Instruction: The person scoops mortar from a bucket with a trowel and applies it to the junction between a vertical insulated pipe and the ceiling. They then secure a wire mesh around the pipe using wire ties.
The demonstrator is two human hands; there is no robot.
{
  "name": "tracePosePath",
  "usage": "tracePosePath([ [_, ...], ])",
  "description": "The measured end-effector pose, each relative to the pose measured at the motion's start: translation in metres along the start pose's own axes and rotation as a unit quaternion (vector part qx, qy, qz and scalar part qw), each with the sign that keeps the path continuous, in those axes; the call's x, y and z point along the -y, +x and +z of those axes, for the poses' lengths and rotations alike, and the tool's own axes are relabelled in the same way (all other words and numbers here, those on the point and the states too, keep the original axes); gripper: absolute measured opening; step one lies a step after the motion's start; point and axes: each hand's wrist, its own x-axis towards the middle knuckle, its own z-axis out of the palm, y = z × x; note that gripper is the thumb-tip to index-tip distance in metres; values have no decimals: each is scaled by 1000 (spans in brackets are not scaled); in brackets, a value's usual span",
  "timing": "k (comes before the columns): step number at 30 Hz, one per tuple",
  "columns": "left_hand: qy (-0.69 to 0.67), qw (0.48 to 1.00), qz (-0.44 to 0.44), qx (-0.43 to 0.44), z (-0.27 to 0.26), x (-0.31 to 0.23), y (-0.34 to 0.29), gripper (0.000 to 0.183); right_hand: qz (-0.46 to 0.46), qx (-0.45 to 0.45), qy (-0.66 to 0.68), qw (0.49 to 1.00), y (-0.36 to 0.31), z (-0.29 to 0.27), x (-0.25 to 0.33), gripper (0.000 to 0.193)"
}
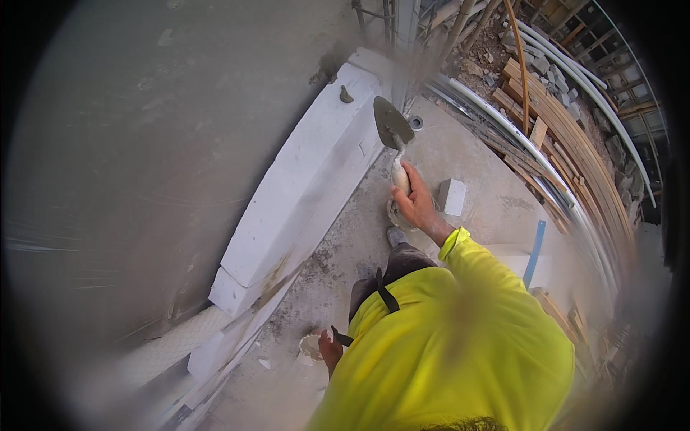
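R hand (417, 205): closed round trowel (393, 125) hdl | Trowel: blade fwd, nr far end of wht ledge (295, 172) | Mortar dab (346, 94): on ledge top | L hand (330, 350): low, beside yel shirt (395, 330); grip can't tell | Wht block (452, 196): on flr (359, 215), nr R hand

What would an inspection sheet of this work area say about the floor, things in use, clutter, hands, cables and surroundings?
Surface: concrete floor, grey and stained.
Things in use: trowel, held up blade-first; white blocks in a row, with a grey dab on top.
Clutter: loose white block; blue strip; timber planks and pale pipes to the right.
Hands: right hand grips the trowel's handle; left hand is low and partly hidden, so its grip cannot be told.
Cables: nothing seen.
Surroundings: grey wall at left; rubble at upper right.
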Motion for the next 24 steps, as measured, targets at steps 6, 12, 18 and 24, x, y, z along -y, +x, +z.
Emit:
tracePosePath([
  [6,-92,993,-76,-5,-33,-104,24,45,217,140,-222,940,-129,-89,-122,51],
  [12,12,986,12,169,42,-128,178,48,292,185,-376,860,-168,-83,-279,39],
  [18,25,975,80,207,139,-158,220,56,295,171,-408,847,-94,-24,-459,31],
  [24,182,951,65,242,139,-93,172,66,302,117,-317,891,-154,92,-540,34],
])
